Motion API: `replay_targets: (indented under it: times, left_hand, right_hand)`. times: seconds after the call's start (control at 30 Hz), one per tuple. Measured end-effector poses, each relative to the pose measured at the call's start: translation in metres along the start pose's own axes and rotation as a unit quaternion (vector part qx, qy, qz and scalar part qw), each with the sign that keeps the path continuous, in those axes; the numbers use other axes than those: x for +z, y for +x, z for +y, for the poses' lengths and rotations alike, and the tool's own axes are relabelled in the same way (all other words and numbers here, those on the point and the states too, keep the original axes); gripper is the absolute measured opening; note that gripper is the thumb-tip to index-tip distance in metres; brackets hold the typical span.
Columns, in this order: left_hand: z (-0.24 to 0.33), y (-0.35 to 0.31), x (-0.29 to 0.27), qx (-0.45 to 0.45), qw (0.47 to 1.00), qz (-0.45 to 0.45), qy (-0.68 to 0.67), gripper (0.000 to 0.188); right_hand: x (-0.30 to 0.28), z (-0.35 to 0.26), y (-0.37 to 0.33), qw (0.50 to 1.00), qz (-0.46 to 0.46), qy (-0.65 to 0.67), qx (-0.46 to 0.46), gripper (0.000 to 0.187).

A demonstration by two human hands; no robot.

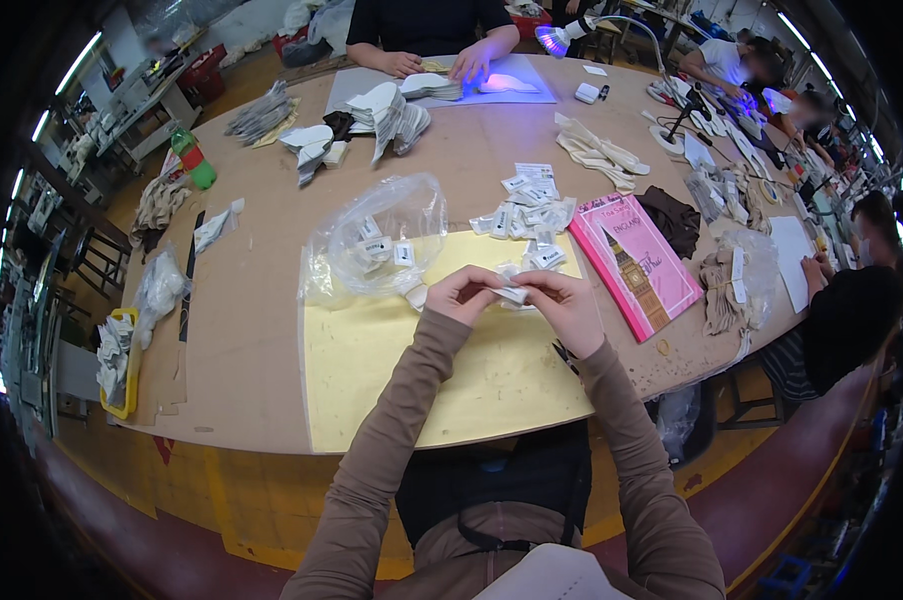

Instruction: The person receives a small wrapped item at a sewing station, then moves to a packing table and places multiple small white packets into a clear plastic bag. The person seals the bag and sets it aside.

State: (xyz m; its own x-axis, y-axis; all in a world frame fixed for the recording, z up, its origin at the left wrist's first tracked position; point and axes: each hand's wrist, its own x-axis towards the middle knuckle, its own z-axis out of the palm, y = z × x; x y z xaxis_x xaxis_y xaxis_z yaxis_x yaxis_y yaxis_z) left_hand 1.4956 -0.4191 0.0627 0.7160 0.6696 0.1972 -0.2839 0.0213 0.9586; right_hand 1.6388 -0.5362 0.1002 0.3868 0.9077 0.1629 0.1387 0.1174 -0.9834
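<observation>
My left hand (pixel 460 296) and my right hand (pixel 572 308) meet above the yellow sheet (pixel 402 385), both closed in a pinch on one small white fabric label (pixel 513 294). The fingertips cover part of it. Just beyond them lies a heap of similar labels (pixel 522 215), some touching the sheet's far edge. To the left, a clear plastic bag (pixel 322 250) lies open, with several labels in and around it. Dark thread snips (pixel 566 357) rest by my right wrist, partly hidden by the sleeve.
A pink notebook (pixel 637 265) lies right of the sheet. Stacks of grey-white sock-shaped pieces (pixel 384 115) are farther back, near a co-worker's hands (pixel 469 62) under a violet lamp (pixel 554 40). A green bottle (pixel 194 160) and a yellow basket (pixel 120 370) stand left. Other people sit right.
</observation>
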Motion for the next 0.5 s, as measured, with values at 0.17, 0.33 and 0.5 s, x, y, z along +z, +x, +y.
replay_targets:
  times: [0.17, 0.33, 0.5]
  left_hand:
    - [-0.005, 0.005, -0.013, -0.042, 0.988, 0.071, -0.13, 0.011]
    - [-0.002, 0.007, -0.01, -0.025, 0.967, 0.097, -0.234, 0.013]
    - [0.013, 0.009, -0.031, 0.144, 0.957, 0.247, -0.041, 0.017]
  right_hand:
    - [0.014, -0.004, 0.007, 0.999, 0.0, 0.009, -0.042, 0.041]
    - [0.026, 0.022, 0.02, 0.988, -0.075, -0.13, -0.021, 0.034]
    - [0.016, 0.021, 0.026, 0.988, 0.004, -0.156, -0.011, 0.022]
